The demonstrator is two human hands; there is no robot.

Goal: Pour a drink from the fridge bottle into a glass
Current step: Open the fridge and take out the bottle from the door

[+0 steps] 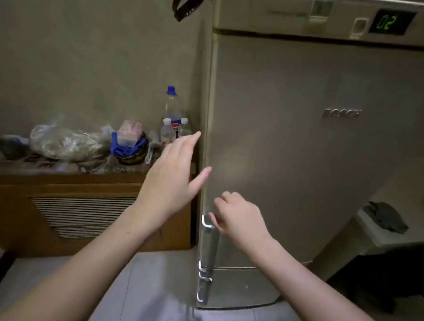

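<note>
A tall steel fridge fills the right half of the view, its door closed. A vertical chrome handle runs down the door's left edge. My right hand is at the top of that handle with fingers curled, touching or just short of it. My left hand is held flat and open beside the fridge's left edge, fingers pointing up and right, holding nothing. The inside of the fridge is hidden. No glass is in view.
A low wooden cabinet stands left of the fridge, its top crowded with plastic bags, a blue cloth and clear plastic bottles. A white table with a dark cloth sits at the right. Pale floor tiles lie below.
</note>
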